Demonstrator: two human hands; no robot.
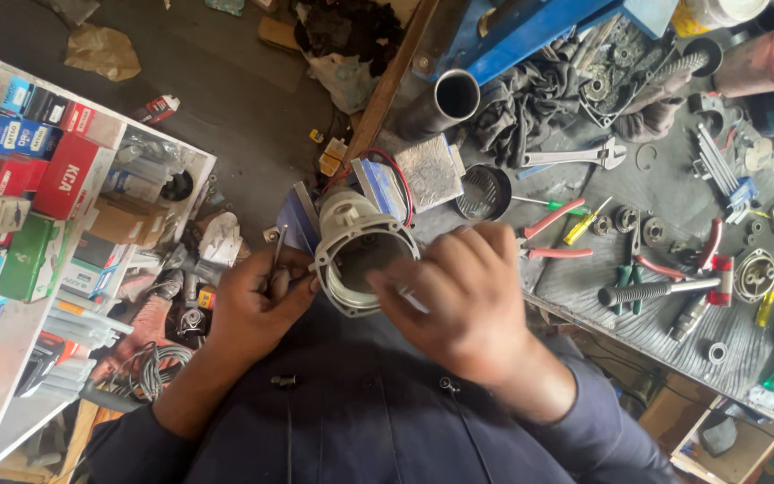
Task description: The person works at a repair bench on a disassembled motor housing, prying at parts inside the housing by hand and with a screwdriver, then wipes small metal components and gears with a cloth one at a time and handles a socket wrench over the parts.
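We see the table (674,206), dark and crowded with tools, running off to the right, and a pale shelf (11,358) of coloured boxes (47,170) on the left. Between them, in front of our dark blue jacket (360,421), sits the grey cylindrical motor housing (362,246), held up over the gap beside the table's edge with its open mouth towards us. Our left hand (253,309) has its grip closed around the housing's left rim, with a thin metal tool (277,255) sticking up between the fingers. Our right hand (468,296) covers the right rim, its grip pinching that edge with the fingertips curled at the opening. On the table lie an adjustable wrench (575,157), red-handled pliers (553,220) and a yellow screwdriver (584,224).
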